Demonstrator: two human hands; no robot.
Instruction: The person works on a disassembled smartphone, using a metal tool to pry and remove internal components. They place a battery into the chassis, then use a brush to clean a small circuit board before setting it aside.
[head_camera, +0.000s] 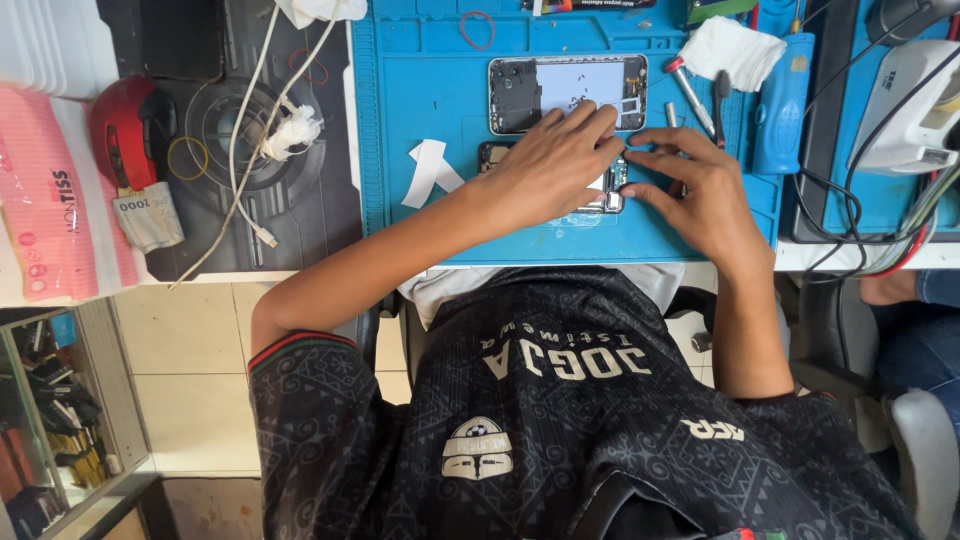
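Both hands meet, fingertips pressed down.
Left hand (550, 165) lies flat, fingers spread forward; right hand (700, 190) angles toward it, fingers bent, forearms bare and converging.

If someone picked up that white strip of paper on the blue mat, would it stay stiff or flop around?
The white paper strip would probably flop: it looks thin and already lies bent on the blue mat. It likely weighs almost nothing, so a nudge or a puff of air might slide it. It lies apart from the left hand, which rests on the opened phone.
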